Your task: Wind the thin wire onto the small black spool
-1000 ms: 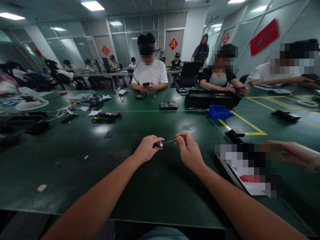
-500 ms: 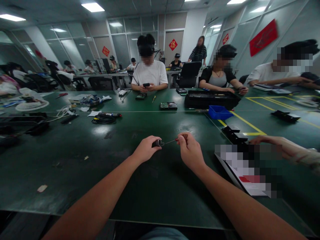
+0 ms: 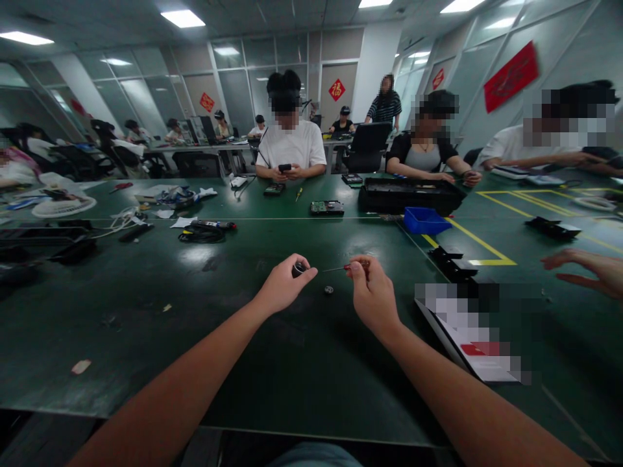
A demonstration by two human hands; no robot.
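My left hand [image 3: 285,283] is closed around a small black cylindrical part [image 3: 298,268] with a pale rim, held just above the table. Facing it, my right hand [image 3: 374,292] grips a screwdriver [image 3: 349,266] by its reddish handle. The thin shaft points left toward the black part, its tip a little short of my left thumb. Between and below my hands, a small round dark piece [image 3: 329,290] lies on the green tabletop [image 3: 272,383]. My fingers hide most of the black part.
A white sheet-like item [image 3: 467,344], partly blurred out, lies right of my right forearm. Beyond it a co-worker's hand [image 3: 591,269] reaches in. Black brackets [image 3: 452,263], a blue bin [image 3: 426,220], a circuit-board device [image 3: 327,207] and coiled cable [image 3: 202,231] are farther back.
The small round piece has come away from the black part and now lies on the table. The screwdriver tip is clear of the part. The co-worker's hand has shifted right.
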